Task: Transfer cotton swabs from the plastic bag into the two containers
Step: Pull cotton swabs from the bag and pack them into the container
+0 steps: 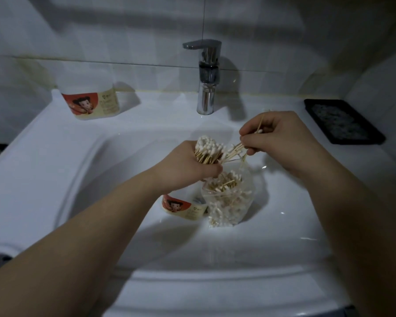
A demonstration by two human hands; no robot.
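Note:
A clear plastic bag [229, 202] stuffed with wooden-stick cotton swabs stands in the white sink basin. My left hand [185, 165] grips a thick bundle of swabs [209, 151] just above the bag, white tips pointing up. My right hand [281, 138] pinches a few loose swabs [238, 146] right beside that bundle. One container [184, 205] with a red and cream label lies in the basin left of the bag, partly hidden under my left wrist. A second container [90, 99] with the same label stands on the sink ledge at the back left.
A chrome faucet [206, 76] rises at the back centre of the sink [55, 138]. A black tray [343, 121] lies on the ledge at the right. White tiled wall stands behind.

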